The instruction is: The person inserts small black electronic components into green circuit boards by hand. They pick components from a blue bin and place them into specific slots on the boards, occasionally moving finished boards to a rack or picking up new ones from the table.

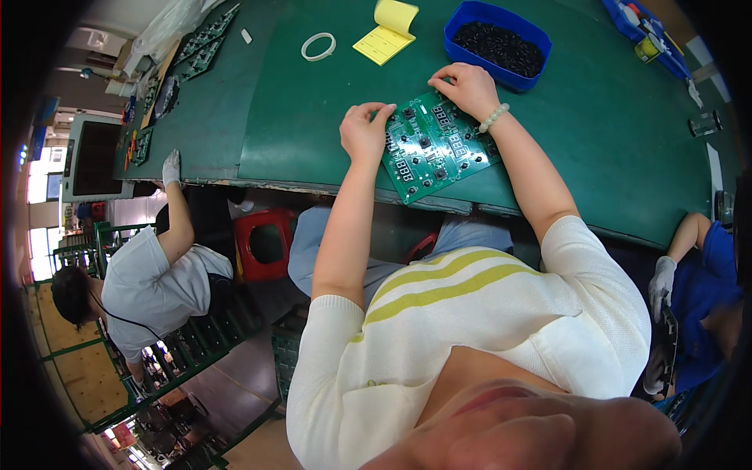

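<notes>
The green board (439, 149), set with black displays and knobs, is at the near edge of the tabletop (298, 117), its lowest corner about at the rim; whether it lies flat cannot be told. The left grip (364, 133) pinches its upper left corner between thumb and finger. The right grip (470, 88), a pale bead bracelet (493, 117) at its wrist, has its fingertips drawn together at the top edge; whether they hold the board or just touch it is unclear.

The tabletop is smooth, shiny green, with a seam left of the middle. Just beyond the right grip stands a blue bin (511, 79) of small black parts (497, 48). Left of it lie a yellow pad (382, 43), its top sheet curled up, and a white ring (305, 52). More boards (204, 59) lie far left; a blue tray (672, 61) and a clear jar (705, 123) stand on the right.

Around the tabletop, a co-worker in a pale shirt (157, 274) sits at the left, a white glove (171, 168) on its edge, near a screen (98, 157). A red stool (243, 251) stands between. At the right, a person in blue (697, 298) holds a dark, flat thing (667, 348). Bright windows (43, 258) show far left.
</notes>
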{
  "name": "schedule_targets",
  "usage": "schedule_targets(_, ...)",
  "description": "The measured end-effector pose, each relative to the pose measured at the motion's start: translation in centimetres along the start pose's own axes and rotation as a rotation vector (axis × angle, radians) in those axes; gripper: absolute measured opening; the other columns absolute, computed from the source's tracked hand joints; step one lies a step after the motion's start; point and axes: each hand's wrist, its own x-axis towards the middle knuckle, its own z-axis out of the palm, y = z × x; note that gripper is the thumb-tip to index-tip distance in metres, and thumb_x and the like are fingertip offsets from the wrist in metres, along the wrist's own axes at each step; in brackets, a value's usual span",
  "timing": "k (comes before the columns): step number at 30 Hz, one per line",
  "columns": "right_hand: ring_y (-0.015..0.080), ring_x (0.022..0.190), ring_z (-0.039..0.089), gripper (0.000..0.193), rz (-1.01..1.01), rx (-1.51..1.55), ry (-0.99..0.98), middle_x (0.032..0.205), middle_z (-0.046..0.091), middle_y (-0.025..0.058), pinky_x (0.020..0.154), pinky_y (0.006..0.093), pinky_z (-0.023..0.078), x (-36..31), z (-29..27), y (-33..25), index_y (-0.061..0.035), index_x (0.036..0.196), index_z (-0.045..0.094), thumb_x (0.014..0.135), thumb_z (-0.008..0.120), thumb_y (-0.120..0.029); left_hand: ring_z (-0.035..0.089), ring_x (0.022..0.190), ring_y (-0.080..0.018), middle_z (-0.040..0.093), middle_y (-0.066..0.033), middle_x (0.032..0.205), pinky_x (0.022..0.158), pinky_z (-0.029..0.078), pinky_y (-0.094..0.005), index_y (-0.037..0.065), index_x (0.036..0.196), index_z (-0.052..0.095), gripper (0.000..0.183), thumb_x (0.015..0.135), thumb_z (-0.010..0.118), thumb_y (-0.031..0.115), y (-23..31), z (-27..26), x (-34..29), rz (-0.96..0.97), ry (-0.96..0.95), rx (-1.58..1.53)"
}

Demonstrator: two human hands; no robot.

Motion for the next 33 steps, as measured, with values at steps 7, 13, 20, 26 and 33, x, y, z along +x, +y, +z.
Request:
schedule_targets(7, 0.0248, 0.078, 0.067, 0.02, -0.106, -0.109, -0.052, 0.082, 0.069, 0.0038, 0.067, 0.0376, 0.052, -0.3, -0.6, -0.7, -0.0155, 0.082, 0.076, 0.08, 0.069, -0.034, 0.061, 0.067, -0.0236, 0.061, -0.0078, 0.073, 0.061, 0.047, -0.0353, 0.011, 0.084, 0.076, 0.025, 0.074, 0.079, 0.033, 0.1, 0.1, -0.1, 0.044, -0.013, 0.054)
schedule_targets(13, 0.0276, 0.076, 0.065, 0.02, -0.111, -0.126, -0.062, 0.082, 0.068, 0.0065, 0.066, 0.0396, 0.051, -0.2, -0.6, -1.1, -0.013, 0.082, 0.075, 0.081, 0.068, -0.032, 0.063, 0.07, -0.0259, 0.063, -0.0081, 0.076, 0.064, 0.05, -0.0371, 0.011, 0.084, 0.076, 0.02, 0.077, 0.076, 0.029, -0.4, -0.3, -0.1, 0.035, -0.043, 0.012)
schedule_targets(20, 0.0301, 0.074, 0.065, 0.022, -0.172, -0.142, -0.02, 0.08, 0.067, 0.009, 0.065, 0.0404, 0.051, -0.5, -0.5, -1.9, -0.009, 0.081, 0.074, 0.083, 0.069, -0.03, 0.065, 0.081, -0.0321, 0.067, -0.0117, 0.082, 0.073, 0.052, -0.0418, 0.01, 0.081, 0.074, 0.019, 0.077, 0.075, 0.028, -0.9, -0.5, -0.5, 0.107, 0.017, -0.027)
schedule_targets(26, 0.0316, 0.074, 0.066, 0.024, -0.124, -0.202, -0.041, 0.081, 0.068, 0.0096, 0.066, 0.0412, 0.052, -0.5, -0.2, -1.9, -0.0074, 0.082, 0.074, 0.085, 0.069, -0.031, 0.064, 0.079, -0.0305, 0.065, -0.0099, 0.078, 0.071, 0.052, -0.0429, 0.01, 0.078, 0.073, 0.016, 0.08, 0.07, 0.025, -2.1, 0.1, -0.9, 0.179, 0.018, -0.012)
schedule_targets(33, 0.0313, 0.076, 0.067, 0.022, -0.193, -0.356, -0.003, 0.088, 0.069, 0.0096, 0.067, 0.0417, 0.053, -0.8, 0.4, -2.2, -0.0082, 0.083, 0.074, 0.087, 0.067, -0.029, 0.064, 0.081, -0.0301, 0.064, -0.0101, 0.078, 0.073, 0.052, -0.0428, 0.01, 0.081, 0.074, 0.016, 0.082, 0.067, 0.024, -2.4, -0.2, -0.8, 0.291, -0.038, 0.092)
